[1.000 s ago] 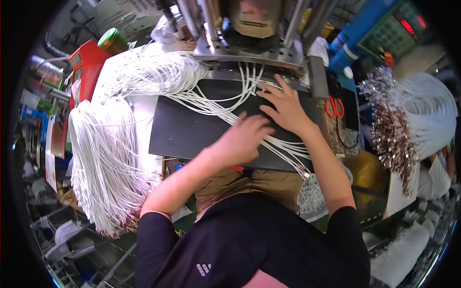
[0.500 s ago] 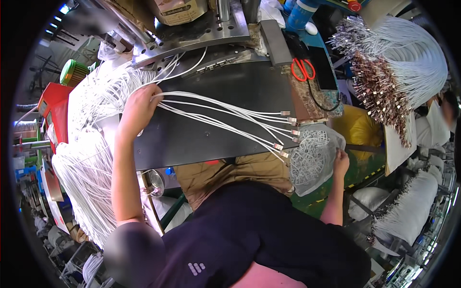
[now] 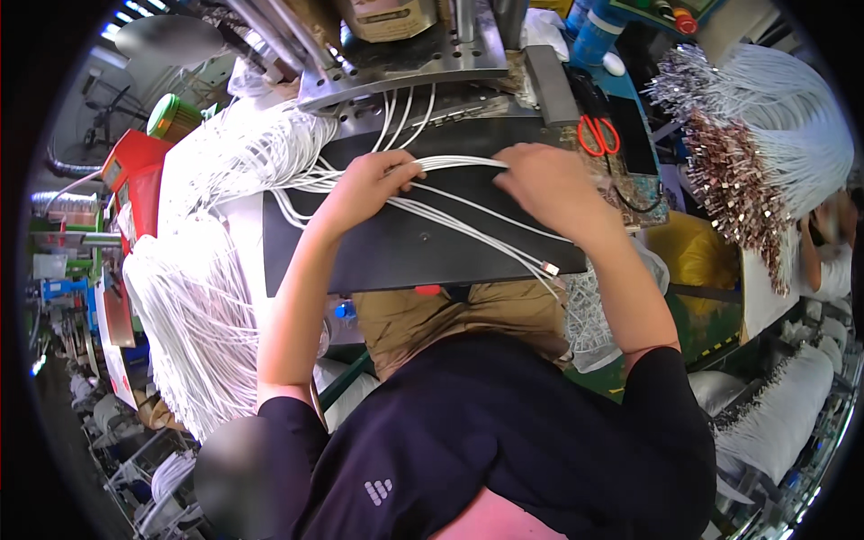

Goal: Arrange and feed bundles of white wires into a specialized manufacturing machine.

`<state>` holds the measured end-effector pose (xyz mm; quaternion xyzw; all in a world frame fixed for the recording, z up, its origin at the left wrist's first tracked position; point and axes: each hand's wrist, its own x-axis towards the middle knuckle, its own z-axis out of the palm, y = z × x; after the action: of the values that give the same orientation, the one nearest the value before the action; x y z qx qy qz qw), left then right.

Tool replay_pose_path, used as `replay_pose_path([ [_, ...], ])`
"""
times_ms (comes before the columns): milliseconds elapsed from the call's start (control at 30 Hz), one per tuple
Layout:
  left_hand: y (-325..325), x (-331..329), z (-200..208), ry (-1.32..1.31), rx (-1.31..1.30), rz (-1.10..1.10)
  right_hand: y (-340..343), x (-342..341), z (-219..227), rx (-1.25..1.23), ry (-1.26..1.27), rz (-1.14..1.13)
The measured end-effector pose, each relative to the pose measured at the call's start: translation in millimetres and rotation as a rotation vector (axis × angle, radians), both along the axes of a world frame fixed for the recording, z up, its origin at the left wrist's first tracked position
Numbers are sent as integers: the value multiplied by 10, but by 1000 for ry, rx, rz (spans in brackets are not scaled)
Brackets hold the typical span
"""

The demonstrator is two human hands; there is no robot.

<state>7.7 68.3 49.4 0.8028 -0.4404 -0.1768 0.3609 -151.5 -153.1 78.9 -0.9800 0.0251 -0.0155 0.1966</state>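
White cables (image 3: 463, 163) stretch across the dark work plate (image 3: 450, 243) between my hands. My left hand (image 3: 373, 186) has its fingers closed around the bundle, left of the plate's middle. My right hand (image 3: 552, 187) grips several of the upper strands farther right; its fingertips are partly turned away, and the strand ends are hidden behind it. Other strands of the bundle slant down to the right below my hands, one ending in a metal-shelled cable plug (image 3: 549, 268). Under my right forearm lies a clear plastic bag (image 3: 589, 319) of small transparent pieces.
A pile of white cables (image 3: 261, 148) covers the left side, with more hanging down (image 3: 193, 324). A metal press base (image 3: 405, 72) stands behind the plate. Red-handled scissors (image 3: 598, 135) lie at the back right. Plugged cable bundles (image 3: 738, 162) rest farther right, near another person's arm (image 3: 812, 252).
My right hand has left the plastic bag and come up onto the cables. My left hand has moved right along with the bundle. The whole view has shifted slightly.
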Motion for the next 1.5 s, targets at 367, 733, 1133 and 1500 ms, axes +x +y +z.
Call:
replay_pose_path([
  [367, 93, -710, 683, 872, 220, -153, -209, -212, -294, -304, -273, -28],
  [733, -222, -879, -247, 1043, -10, 54, 40, 89, -240, 1148, 359, 229],
  [1133, -491, -192, -239, 1253, -460, 488, -275, 710, -597, -107, -598, 157],
  [1500, -510, -185, -425, 1045, -259, 313, -326, 512, -798, 425, -261, 107],
])
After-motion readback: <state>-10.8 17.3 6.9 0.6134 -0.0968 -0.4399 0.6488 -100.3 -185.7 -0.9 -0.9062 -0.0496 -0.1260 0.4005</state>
